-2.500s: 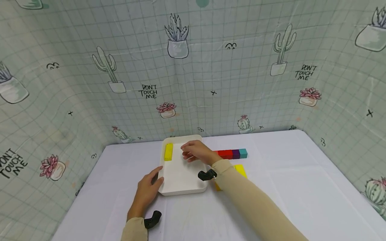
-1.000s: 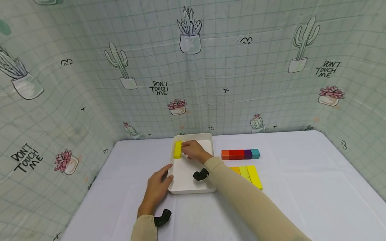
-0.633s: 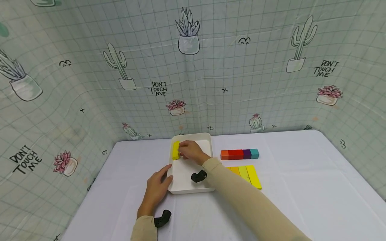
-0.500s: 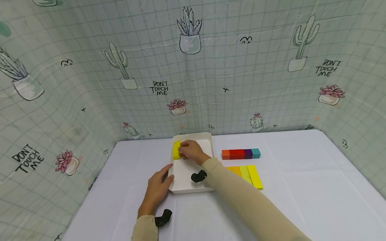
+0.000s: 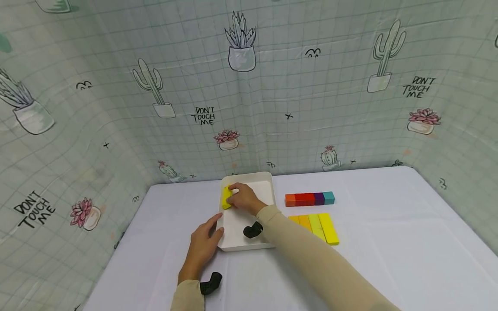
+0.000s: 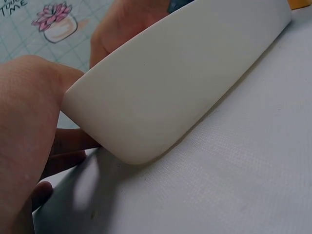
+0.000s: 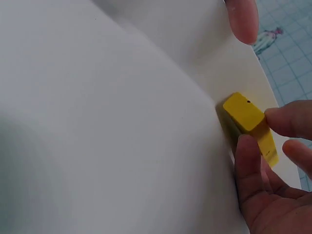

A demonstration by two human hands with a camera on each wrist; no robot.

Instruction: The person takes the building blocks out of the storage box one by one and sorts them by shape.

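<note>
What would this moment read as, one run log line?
right hand: pinches yellow block in tray | left hand: steadies tray edge | colored blocks: on table

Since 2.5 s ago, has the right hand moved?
Yes. The right hand went left across the white tray to the yellow block and now grips it.
</note>
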